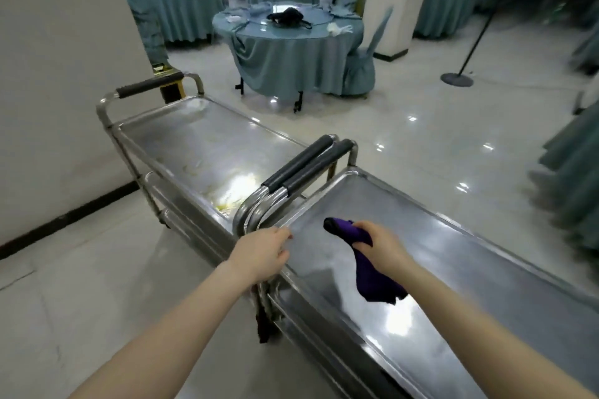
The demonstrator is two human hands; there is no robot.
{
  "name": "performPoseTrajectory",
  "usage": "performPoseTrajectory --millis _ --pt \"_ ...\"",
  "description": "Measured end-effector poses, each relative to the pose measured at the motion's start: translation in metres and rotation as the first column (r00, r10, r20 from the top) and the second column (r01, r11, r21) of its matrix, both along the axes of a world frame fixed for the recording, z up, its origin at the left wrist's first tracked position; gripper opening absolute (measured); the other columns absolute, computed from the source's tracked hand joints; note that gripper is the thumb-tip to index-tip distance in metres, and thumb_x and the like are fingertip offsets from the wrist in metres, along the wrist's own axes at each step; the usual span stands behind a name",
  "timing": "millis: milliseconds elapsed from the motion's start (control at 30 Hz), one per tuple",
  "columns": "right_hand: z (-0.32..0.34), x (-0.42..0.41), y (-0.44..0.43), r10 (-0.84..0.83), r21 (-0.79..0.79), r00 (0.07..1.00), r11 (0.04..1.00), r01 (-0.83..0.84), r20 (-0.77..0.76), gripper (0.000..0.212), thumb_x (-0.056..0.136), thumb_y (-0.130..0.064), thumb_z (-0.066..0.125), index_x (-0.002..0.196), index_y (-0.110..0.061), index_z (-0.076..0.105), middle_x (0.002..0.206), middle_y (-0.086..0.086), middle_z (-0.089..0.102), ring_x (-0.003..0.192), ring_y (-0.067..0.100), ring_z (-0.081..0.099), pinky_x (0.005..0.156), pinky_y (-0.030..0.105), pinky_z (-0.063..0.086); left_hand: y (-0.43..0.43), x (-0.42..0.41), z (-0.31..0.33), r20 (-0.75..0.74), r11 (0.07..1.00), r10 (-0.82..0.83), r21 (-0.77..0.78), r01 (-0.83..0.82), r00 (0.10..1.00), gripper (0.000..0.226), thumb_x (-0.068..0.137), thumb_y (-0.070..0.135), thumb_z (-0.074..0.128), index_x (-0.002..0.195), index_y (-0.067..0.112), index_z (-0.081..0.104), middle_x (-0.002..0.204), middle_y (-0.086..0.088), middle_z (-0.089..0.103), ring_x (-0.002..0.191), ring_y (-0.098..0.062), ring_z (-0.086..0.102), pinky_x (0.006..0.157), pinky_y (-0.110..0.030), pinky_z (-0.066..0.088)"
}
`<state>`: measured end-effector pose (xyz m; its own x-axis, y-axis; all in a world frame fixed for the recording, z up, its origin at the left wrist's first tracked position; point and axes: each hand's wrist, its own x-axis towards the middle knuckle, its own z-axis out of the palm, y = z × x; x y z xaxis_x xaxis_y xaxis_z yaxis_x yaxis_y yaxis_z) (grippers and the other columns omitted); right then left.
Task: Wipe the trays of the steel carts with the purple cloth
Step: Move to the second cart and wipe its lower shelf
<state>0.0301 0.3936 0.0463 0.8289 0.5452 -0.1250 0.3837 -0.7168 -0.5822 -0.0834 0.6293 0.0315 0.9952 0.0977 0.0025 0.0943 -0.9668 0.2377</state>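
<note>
1. Your right hand [382, 241] grips the bunched purple cloth [372, 275] over the near tray [470, 269], its tail hanging limp.
2. Your left hand [264, 251] curls over that tray's rim.
3. The cloth looks soft and light; it is probably best held wadded in the palm.

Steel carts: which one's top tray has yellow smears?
The far cart by the wall: yellowish smears at its closer end. The near cart, gripped by the left hand, right hand holding the purple cloth over it, shows none.
</note>
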Motion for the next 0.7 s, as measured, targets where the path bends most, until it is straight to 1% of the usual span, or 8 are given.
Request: performPoseTrajectory --millis 67,167,267,367,467,500,600,700 --pt "0.0 -0.014 -0.009 -0.137 -0.002 0.99 0.991 0.137 0.008 0.035 0.092 -0.02 0.061 0.127 -0.022 0.06 0.119 0.002 0.065 0.108 0.024 0.059 0.08 0.026 0.037 0.008 0.014 -0.008 -0.012 0.995 -0.085 -0.047 0.084 0.996 0.039 0.092 0.031 0.044 0.131 0.028 0.046 0.12 0.005 0.061 0.098 -0.018 0.061 0.069 -0.03 0.045" --pt "-0.005 -0.052 -0.022 -0.316 -0.029 0.949 0.949 0.315 -0.013 0.035 0.091 -0.019 0.061 0.126 -0.023 0.06 0.119 0.0 0.064 0.106 0.022 0.059 0.081 0.027 0.036 0.013 0.023 -0.023 -0.047 0.968 -0.231 -0.111 0.225 0.972 0.038 0.092 0.031 0.044 0.13 0.028 0.046 0.119 0.002 0.062 0.101 -0.022 0.06 0.08 -0.035 0.049" --pt "-0.017 -0.096 -0.027 -0.431 -0.093 0.902 0.9 0.427 -0.029 0.034 0.092 -0.021 0.061 0.126 -0.023 0.058 0.117 0.002 0.062 0.106 0.023 0.058 0.081 0.029 0.037 0.011 0.02 -0.039 -0.074 0.933 -0.33 -0.178 0.313 0.941 0.037 0.093 0.031 0.045 0.129 0.026 0.046 0.114 0.001 0.063 0.102 -0.023 0.06 0.081 -0.036 0.049" --pt "-0.029 -0.148 -0.031 -0.495 -0.113 0.865 0.867 0.486 -0.082 0.037 0.092 -0.019 0.062 0.128 -0.02 0.057 0.122 0.003 0.061 0.111 0.022 0.056 0.091 0.03 0.04 -0.001 0.002 -0.056 -0.083 0.891 -0.404 -0.262 0.372 0.911 0.034 0.093 0.03 0.048 0.127 0.025 0.049 0.111 0.0 0.064 0.1 -0.024 0.06 0.079 -0.036 0.048" --pt "-0.038 -0.196 -0.041 -0.535 -0.145 0.839 0.842 0.52 -0.097 0.038 0.092 -0.018 0.062 0.13 -0.02 0.057 0.127 -0.002 0.06 0.116 0.019 0.055 0.087 0.019 0.033 -0.016 -0.016 -0.071 -0.087 0.848 -0.484 -0.295 0.441 0.871 0.031 0.092 0.029 0.049 0.122 0.024 0.052 0.109 0.0 0.065 0.099 -0.024 0.061 0.077 -0.035 0.047" --pt "-0.041 -0.21 -0.045 -0.555 -0.156 0.826 0.828 0.538 -0.095 0.039 0.092 -0.019 0.063 0.13 -0.021 0.057 0.129 -0.003 0.059 0.117 0.018 0.054 0.087 0.018 0.033 -0.021 -0.021 -0.076 -0.09 0.835 -0.506 -0.3 0.461 0.858 0.03 0.091 0.029 0.049 0.12 0.023 0.052 0.109 0.0 0.065 0.1 -0.024 0.061 0.076 -0.033 0.045" --pt "-0.053 -0.249 -0.057 -0.607 -0.191 0.788 0.789 0.583 -0.102 0.042 0.091 -0.022 0.063 0.132 -0.022 0.055 0.132 -0.003 0.057 0.121 0.016 0.052 0.096 0.021 0.034 -0.033 -0.036 -0.088 -0.127 0.816 -0.551 -0.291 0.5 0.825 0.032 0.091 0.031 0.05 0.121 0.023 0.052 0.117 0.002 0.063 0.104 -0.022 0.06 0.077 -0.031 0.043" --pt "-0.078 -0.282 -0.064 -0.622 -0.206 0.771 0.779 0.592 -0.137 0.041 0.092 -0.024 0.062 0.132 -0.024 0.053 0.129 -0.004 0.057 0.118 0.015 0.052 0.093 0.021 0.034 -0.039 -0.056 -0.106 -0.182 0.818 -0.558 -0.284 0.5 0.81 0.033 0.092 0.032 0.049 0.124 0.025 0.05 0.117 0.002 0.063 0.102 -0.021 0.06 0.078 -0.032 0.047"
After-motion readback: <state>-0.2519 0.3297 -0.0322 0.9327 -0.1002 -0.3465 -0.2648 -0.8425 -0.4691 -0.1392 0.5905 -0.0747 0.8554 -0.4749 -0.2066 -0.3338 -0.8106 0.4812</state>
